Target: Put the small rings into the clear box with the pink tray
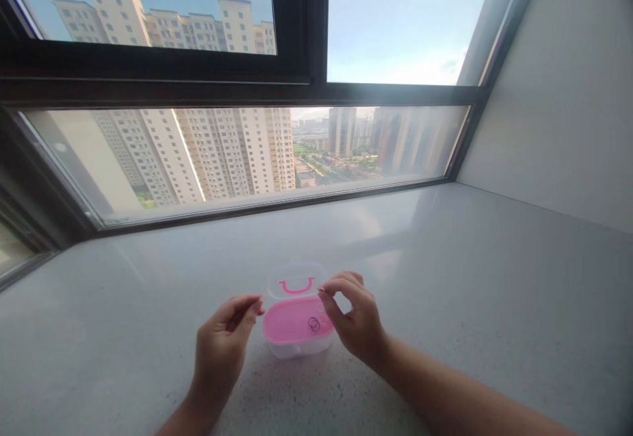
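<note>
A small clear plastic box with a pink inside (297,325) sits on the pale stone sill (445,278), its clear lid with a pink handle (297,282) hinged open behind it. Small dark rings (314,323) lie in the pink tray. My left hand (225,343) hovers just left of the box with thumb and forefinger pinched together. My right hand (353,317) is at the box's right edge, its fingers also pinched near the lid. Whatever the fingertips hold is too thin to make out.
A wide window with a dark frame (297,73) runs along the back of the sill, with tall apartment blocks outside. A grey wall (568,106) closes the right side.
</note>
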The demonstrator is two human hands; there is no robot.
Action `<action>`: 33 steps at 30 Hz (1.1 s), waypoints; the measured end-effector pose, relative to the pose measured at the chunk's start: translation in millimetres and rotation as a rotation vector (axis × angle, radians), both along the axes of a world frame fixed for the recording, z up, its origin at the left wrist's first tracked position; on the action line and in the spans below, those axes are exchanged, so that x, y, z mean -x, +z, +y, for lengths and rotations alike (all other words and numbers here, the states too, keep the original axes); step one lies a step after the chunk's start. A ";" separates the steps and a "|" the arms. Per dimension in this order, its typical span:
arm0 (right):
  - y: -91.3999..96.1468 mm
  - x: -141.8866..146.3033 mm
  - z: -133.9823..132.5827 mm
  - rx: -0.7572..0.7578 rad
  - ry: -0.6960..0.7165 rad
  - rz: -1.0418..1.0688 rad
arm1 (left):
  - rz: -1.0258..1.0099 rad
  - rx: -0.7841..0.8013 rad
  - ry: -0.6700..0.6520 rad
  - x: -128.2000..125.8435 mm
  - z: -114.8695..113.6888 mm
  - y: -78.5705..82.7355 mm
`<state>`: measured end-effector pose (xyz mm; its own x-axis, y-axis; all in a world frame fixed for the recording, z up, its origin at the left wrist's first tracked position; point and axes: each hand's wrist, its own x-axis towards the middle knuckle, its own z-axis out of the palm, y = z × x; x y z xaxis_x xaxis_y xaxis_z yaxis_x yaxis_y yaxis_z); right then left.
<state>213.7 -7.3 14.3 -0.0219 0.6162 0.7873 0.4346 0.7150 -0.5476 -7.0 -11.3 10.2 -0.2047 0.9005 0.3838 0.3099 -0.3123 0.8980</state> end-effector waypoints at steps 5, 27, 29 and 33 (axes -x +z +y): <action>1.0 0.5 -1.7 0.009 -0.006 0.002 | 0.039 -0.058 -0.037 -0.1 -0.6 -3.1; 2.8 2.9 -6.0 -0.018 0.047 -0.006 | 0.093 -0.157 -0.074 -4.4 -0.9 -11.6; 2.5 2.8 -6.3 -0.028 0.054 -0.009 | 0.119 -0.157 -0.073 -5.2 -1.3 -11.3; 2.4 2.8 -6.7 -0.029 0.050 -0.007 | 0.191 -0.183 -0.079 -4.5 -2.0 -9.5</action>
